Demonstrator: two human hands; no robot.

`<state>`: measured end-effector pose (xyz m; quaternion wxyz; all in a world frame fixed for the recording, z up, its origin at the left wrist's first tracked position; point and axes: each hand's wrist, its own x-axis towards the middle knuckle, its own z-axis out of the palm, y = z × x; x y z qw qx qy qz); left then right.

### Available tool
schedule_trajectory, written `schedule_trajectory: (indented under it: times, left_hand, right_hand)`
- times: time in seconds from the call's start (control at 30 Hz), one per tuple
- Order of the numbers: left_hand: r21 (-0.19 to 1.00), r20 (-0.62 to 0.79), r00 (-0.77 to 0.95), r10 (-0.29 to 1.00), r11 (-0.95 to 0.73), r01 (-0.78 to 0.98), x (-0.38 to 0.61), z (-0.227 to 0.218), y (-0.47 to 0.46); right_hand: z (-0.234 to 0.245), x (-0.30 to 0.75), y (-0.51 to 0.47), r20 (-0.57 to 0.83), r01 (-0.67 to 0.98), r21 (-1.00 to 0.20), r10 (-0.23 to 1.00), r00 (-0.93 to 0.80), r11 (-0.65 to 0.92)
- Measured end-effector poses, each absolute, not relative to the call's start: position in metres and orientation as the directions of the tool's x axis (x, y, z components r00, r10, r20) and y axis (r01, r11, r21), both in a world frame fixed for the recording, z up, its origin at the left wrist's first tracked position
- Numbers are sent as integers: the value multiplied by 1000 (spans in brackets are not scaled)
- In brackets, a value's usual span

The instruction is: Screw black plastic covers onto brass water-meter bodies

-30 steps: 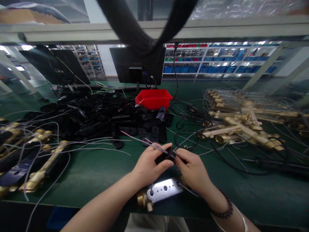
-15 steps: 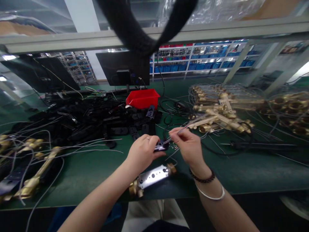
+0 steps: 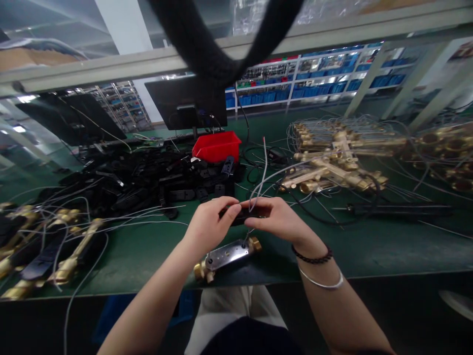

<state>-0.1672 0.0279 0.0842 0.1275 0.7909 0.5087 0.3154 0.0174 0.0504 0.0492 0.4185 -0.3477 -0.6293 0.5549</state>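
Between my two hands is a black plastic housing (image 3: 240, 217), largely covered by the fingers. My left hand (image 3: 210, 224) is closed on its left end, thumb on top. My right hand (image 3: 279, 220) grips the right end, fingers behind and thumb in front. Grey cables (image 3: 263, 180) rise from beside the right fingers, one upward and one curving right; where they enter the housing is hidden. Just below the hands, a brass valve body with a flat metal plate (image 3: 228, 254) lies on the green bench.
A heap of black plastic parts (image 3: 144, 180) and a red bin (image 3: 217, 147) are behind the hands. Brass bodies with cables (image 3: 340, 162) are piled at right, more (image 3: 74, 251) at left. A black screwdriver-like tool (image 3: 399, 210) lies at right. A shelf beam (image 3: 332, 37) crosses above.
My right hand has moved down from holding thin cables above to gripping the housing. The cables now stand up freely. The housing is turned, and the view has shifted slightly.
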Motion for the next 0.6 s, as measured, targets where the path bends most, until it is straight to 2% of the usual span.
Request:
schedule_trajectory:
  times: [0.07,0.13,0.2,0.3,0.4,0.6]
  left_hand:
    - [597,420,148,895,-395,698,-175,71,18]
    - [599,403,98,910,-343,724,-179,56,7]
    - [549,362,141,922,-333,767,-177,43,-3]
    - [472,358,209,910,-369,801,-162,33,-13]
    - [444,391,227,892,-399,802,-144,30,-14]
    - [427,406,217,888,-394,814,-135,26,-12]
  right_hand:
    - [42,24,46,63,-132,-991,953,-296,25]
    - [30,29,41,-4,-275,-960,979,-202,-60]
    - [16,30,34,-68,-420,-899,986,-150,-126]
    - [0,25,23,-115,-591,-783,979,-166,-192]
    - [-5,17,14,-79,-638,-737,966,-244,-222]
    - [-4,5,4,-3,-588,-787,954,-298,-186]
